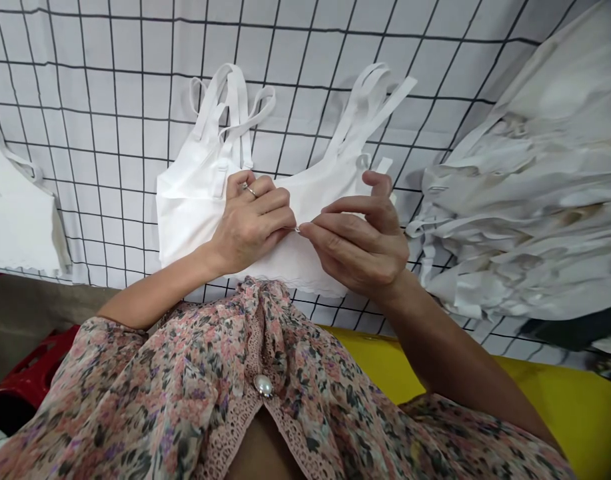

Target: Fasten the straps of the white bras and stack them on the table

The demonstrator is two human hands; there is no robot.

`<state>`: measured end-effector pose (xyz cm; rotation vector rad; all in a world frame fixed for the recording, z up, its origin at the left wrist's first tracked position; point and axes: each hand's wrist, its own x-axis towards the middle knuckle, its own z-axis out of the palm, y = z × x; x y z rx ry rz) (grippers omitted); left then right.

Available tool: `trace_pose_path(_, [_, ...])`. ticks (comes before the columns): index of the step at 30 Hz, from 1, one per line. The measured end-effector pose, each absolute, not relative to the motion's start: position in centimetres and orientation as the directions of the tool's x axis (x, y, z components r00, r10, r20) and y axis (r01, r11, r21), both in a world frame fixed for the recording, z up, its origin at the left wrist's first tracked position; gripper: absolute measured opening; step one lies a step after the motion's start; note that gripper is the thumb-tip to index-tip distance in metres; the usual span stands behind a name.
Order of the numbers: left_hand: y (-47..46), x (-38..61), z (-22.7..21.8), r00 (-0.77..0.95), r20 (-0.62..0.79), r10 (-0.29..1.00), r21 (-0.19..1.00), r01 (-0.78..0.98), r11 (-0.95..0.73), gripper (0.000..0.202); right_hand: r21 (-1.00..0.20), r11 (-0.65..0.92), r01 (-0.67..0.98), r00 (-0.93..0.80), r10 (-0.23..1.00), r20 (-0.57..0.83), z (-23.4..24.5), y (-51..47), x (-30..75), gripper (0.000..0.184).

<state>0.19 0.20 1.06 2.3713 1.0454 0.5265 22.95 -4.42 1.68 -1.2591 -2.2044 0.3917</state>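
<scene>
A white bra (185, 217) lies spread on the grid-patterned table cover, its straps (230, 100) looped away from me and its scalloped hem toward my body. Over the middle of the bra is my left hand (258, 213), a ring on one finger, with thumb and fingers pinched together. My right hand (362, 237) meets it from the right, thumb and fingertips also pinched, one finger raised. Between the two pinches shows a tiny whitish bit, too small to name. The fingers partly cover the bra's front.
A pile of white garments (530, 227) is heaped on the right. Another white garment (22, 207) lies at the left edge. Beneath the cover (305, 40), a yellow surface (385, 363) shows at the front right. Something red (38, 367) stands low at the left.
</scene>
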Motion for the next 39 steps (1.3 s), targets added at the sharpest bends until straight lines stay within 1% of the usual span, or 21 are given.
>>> trace_pose_path(4, [0.3, 0.2, 1.2, 0.625, 0.105, 0.773, 0.587, 0.589, -0.556, 0.035, -0.464, 0.513, 0.722, -0.429, 0.858, 0.282, 1.9, -4.0, 23.2, 0.034])
trace_pose_path(6, [0.3, 0.2, 1.1, 0.623, 0.11, 0.775, 0.595, 0.583, -0.553, 0.034, -0.449, 0.54, 0.712, -0.455, 0.842, 0.291, 2.0, -3.6, 23.4, 0.032])
trace_pose_path(9, [0.3, 0.0, 0.9, 0.626, 0.156, 0.764, 0.596, 0.557, -0.578, 0.035, -0.465, 0.612, 0.639, -0.483, 0.79, 0.377, 2.1, -3.1, 23.6, 0.024])
trace_pose_path(12, [0.2, -0.1, 0.5, 0.616, 0.203, 0.761, 0.584, 0.548, -0.599, 0.035, -0.422, 0.665, 0.616, -0.483, 0.742, 0.465, 2.2, -2.9, 23.4, 0.02])
trace_pose_path(14, [0.2, -0.1, 0.1, 0.6, 0.234, 0.765, 0.581, 0.544, -0.605, 0.033, -0.406, 0.68, 0.611, -0.493, 0.728, 0.477, 2.4, -2.6, 23.3, 0.018])
trace_pose_path(16, [0.3, -0.2, -0.1, 0.597, 0.27, 0.755, 0.58, 0.525, -0.623, 0.028, -0.461, 0.659, 0.594, -0.513, 0.752, 0.415, 2.9, -1.9, 23.4, 0.016])
trace_pose_path(18, [0.4, -0.3, -0.1, 0.612, 0.292, 0.735, 0.581, 0.497, -0.645, 0.024, -0.541, 0.614, 0.575, -0.552, 0.779, 0.298, 3.6, -1.0, 23.6, 0.017])
trace_pose_path(20, [0.6, -0.4, 0.0, 0.626, 0.286, 0.725, 0.584, 0.486, -0.65, 0.022, -0.591, 0.583, 0.558, -0.606, 0.772, 0.19, 4.3, 0.2, 23.7, 0.021])
trace_pose_path(22, [0.8, -0.5, 0.3, 0.631, 0.252, 0.734, 0.586, 0.504, -0.634, 0.021, -0.601, 0.573, 0.557, -0.653, 0.749, 0.109, 4.8, 1.3, 23.7, 0.025])
trace_pose_path(26, [1.0, -0.7, 1.0, 0.635, 0.161, 0.755, 0.591, 0.551, -0.589, 0.021, -0.573, 0.572, 0.587, -0.71, 0.704, -0.025, 5.2, 2.6, 23.3, 0.031])
trace_pose_path(30, [1.2, -0.9, 1.3, 0.622, 0.136, 0.771, 0.609, 0.562, -0.56, 0.024, -0.576, 0.588, 0.568, -0.758, 0.646, -0.088, 5.0, 3.0, 23.1, 0.032])
trace_pose_path(33, [1.3, -1.0, 1.4, 0.621, 0.137, 0.771, 0.616, 0.556, -0.557, 0.025, -0.61, 0.57, 0.55, -0.771, 0.628, -0.11, 5.2, 3.7, 23.7, 0.03])
trace_pose_path(36, [1.4, -1.1, 1.4, 0.629, 0.137, 0.765, 0.61, 0.555, -0.565, 0.026, -0.657, 0.484, 0.578, -0.738, 0.654, -0.167, 5.9, 5.7, 25.2, 0.028])
trace_pose_path(39, [1.3, -1.1, 1.3, 0.618, 0.14, 0.774, 0.577, 0.584, -0.571, 0.023, -0.651, 0.4, 0.645, -0.672, 0.703, -0.234, 6.8, 8.8, 26.8, 0.033])
